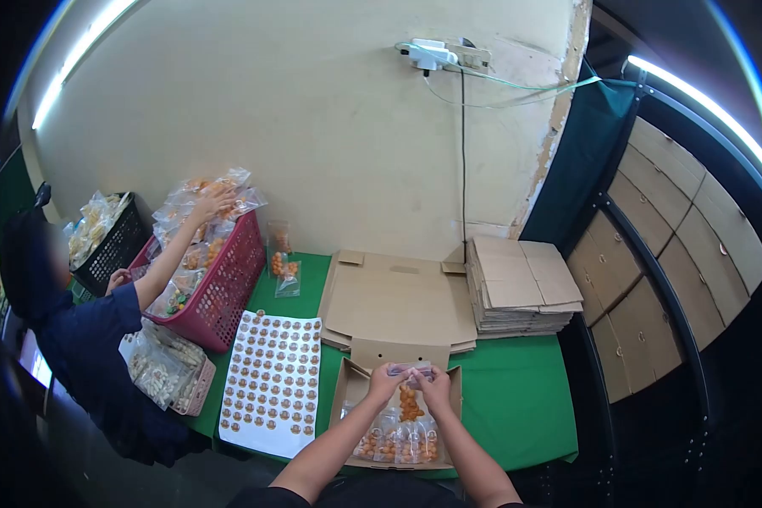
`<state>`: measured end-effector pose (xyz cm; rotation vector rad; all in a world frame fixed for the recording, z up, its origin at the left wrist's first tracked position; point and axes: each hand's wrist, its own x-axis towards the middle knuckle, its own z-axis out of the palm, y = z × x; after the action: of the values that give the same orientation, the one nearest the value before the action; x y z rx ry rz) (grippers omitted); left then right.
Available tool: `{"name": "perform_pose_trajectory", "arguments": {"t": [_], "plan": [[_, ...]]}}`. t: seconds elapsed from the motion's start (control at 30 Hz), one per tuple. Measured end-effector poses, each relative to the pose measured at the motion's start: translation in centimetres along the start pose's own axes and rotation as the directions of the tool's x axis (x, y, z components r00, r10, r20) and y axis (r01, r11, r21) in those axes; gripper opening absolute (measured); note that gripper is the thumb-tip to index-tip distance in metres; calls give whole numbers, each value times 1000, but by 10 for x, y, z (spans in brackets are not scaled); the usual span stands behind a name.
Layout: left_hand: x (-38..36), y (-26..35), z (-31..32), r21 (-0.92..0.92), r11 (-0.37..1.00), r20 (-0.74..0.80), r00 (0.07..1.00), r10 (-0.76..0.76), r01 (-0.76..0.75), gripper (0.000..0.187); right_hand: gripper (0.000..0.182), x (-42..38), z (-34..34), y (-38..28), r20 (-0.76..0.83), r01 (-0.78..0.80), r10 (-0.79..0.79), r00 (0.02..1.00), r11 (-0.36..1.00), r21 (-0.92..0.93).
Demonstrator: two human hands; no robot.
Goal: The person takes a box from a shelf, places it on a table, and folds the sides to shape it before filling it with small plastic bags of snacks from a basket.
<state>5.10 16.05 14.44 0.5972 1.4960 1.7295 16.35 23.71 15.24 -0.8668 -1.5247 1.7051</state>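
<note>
Both hands pinch the top of a clear plastic bag of orange balls (410, 406), my left hand (384, 384) at one side and my right hand (434, 389) at the other. The bag hangs upright between them, its balls in the lower part. Beneath it is an open cardboard box (344, 391), its lid folded back. Several similar bags of orange balls (398, 445) lie in a row at the near end of the box. My fingertips partly hide the bag's top edge.
Left of the box lies a white sticker sheet (271, 381). Flat cardboard boxes (402, 296) and a cardboard stack (525, 288) stand behind. A co-worker (85, 339) reaches into a pink basket (229, 288) of bags. Two bags (286, 275) lie on the green tablecloth (516, 398).
</note>
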Motion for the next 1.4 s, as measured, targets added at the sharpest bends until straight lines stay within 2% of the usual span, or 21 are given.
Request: {"name": "perform_pose_trajectory", "arguments": {"t": [0.03, 0.13, 0.23, 0.47, 0.53, 0.57, 0.6, 0.63, 0.7, 0.77, 0.8, 0.83, 0.87, 0.9, 0.93, 0.97, 1.0, 1.03, 1.1, 1.23, 1.4], "plan": [[-1, 1, 0, 0, 1000, 13, 1000, -6, 6, 21, 10, 2, -2, 7, -19, -6, 5, 1000, 998, -58], [-2, 19, -4, 316, 949, -9, 1000, 12, -9, 19, 12, 1, -5, 3, -20, -93, 95, 995, 994, 55], [6, 14, -20, 384, 923, 56, 998, -14, -9, 20, 15, 0, -12, 2, 16, -170, 169, 986, 980, 108], [11, 5, -33, 176, 982, 150, 983, -101, 74, 32, 20, 4, -18, 22, 91, -289, 276, 957, 939, 185], [8, -1, -29, 151, 984, 65, 992, -110, 99, 32, 24, -1, -13, 12, 89, -288, 277, 957, 944, 158], [7, -4, -26, 123, 985, -22, 993, -120, 122, 32, 31, -8, -8, 8, -102, -13, -9, 995, 977, -212], [7, -3, -24, 124, 985, -22, 993, -120, 121, 32, 40, -18, 0, -3, -166, 186, -341, 925, 791, -583], [6, 1, -22, 88, 991, -88, 992, -94, 102, 33, 40, -27, 6, -11, -167, 188, -343, 924, 791, -583], [3, 9, -14, 51, 995, -155, 985, -71, 80, 33, 54, -42, 14, -18, 161, 361, -420, 893, 456, -814], [-6, 25, -2, -100, 988, 4, 993, -119, 119, 33, 48, -37, 10, 10, 162, 414, -468, 869, 507, -756], [-14, 44, 2, -179, 972, 99, 986, -134, 150, 33, 44, -27, 2, 32, 86, 279, -274, 958, 822, -497], [-8, 31, 0, -180, 973, 100, 986, -130, 147, 33, 40, -21, -1, 31, 89, 67, -53, 995, 985, -162], [2, 9, -6, 184, 974, -68, 987, 145, -130, 34, 31, -20, -7, 31, 148, -115, 92, 985, 981, 155], [2, 3, -9, 550, 774, -119, 888, 444, -313, 35, 31, -20, -11, 32, 144, -116, 93, 985, 981, 158], [-1, -2, -13, 550, 774, -117, 889, 442, -313, 35, 30, -19, -15, 32, 163, -224, 190, 968, 948, 227], [-2, -8, -17, 227, 974, -127, 991, 49, -19, 35, 28, -19, -18, 32, 189, -327, 282, 941, 899, 290], [-5, -9, -18, -97, 939, 3, 943, -332, 330, 34, 27, -20, -16, 29, 153, -358, 328, 932, 897, 260], [-7, -13, -17, -95, 940, 5, 944, -329, 328, 34, 27, -23, -14, 26, 151, -355, 325, 933, 897, 262], [-14, -21, -12, -140, 954, 114, 961, -252, 266, 29, 33, -34, -8, 19, 144, -244, 232, 962, 967, 71], [-14, -33, -14, -159, 949, 37, 962, -272, 274, 14, 48, -46, -2, 7, 206, -239, 209, 956, 962, 136], [-16, -15, -11, -168, 963, -26, 975, -219, 211, 19, 55, -34, -8, 12, 288, -173, 136, 948, 979, 105]]}}
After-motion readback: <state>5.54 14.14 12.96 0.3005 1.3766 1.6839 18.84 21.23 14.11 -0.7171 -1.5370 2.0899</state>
